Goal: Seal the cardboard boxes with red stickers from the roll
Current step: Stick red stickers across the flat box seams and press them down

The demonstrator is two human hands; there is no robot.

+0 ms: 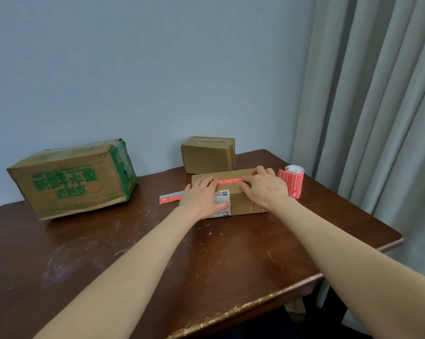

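Nearest, a dark brown wooden table [157,265], scratched and chipped along the front edge, bare in the foreground so both forearms can reach across unhindered. Further in, a low oblong brown cardboard box [243,201] lying flat at mid-table with its seam upward, most likely set there for easy reach. On its near left corner, over a white printed label [223,199], the left hand [201,198]: open, palm down, thumb hooked along the front face, apparently to pin the box against sliding. On the right part of the lid, the right hand [264,188]: also open and flat, fingers spread and pressing on a long red printed sticker [228,180] laid along the top seam, probably smoothing it down so that it bonds. Gripping nothing, either hand; only pressing. Just left of the box, flat on the wood, a second loose red sticker strip [169,197], perhaps kept ready for another seam. Just right of the box, standing on end, the roll of red stickers [293,181], its free tail hanging toward the box, close for the next tear. Behind, against the pale blue wall [157,69], a small plain brown cardboard carton [207,155] with no red sticker visible, and far left a large worn cardboard carton with green printing [72,182], likewise apparently unsealed. Rightmost, a grey curtain [377,94].
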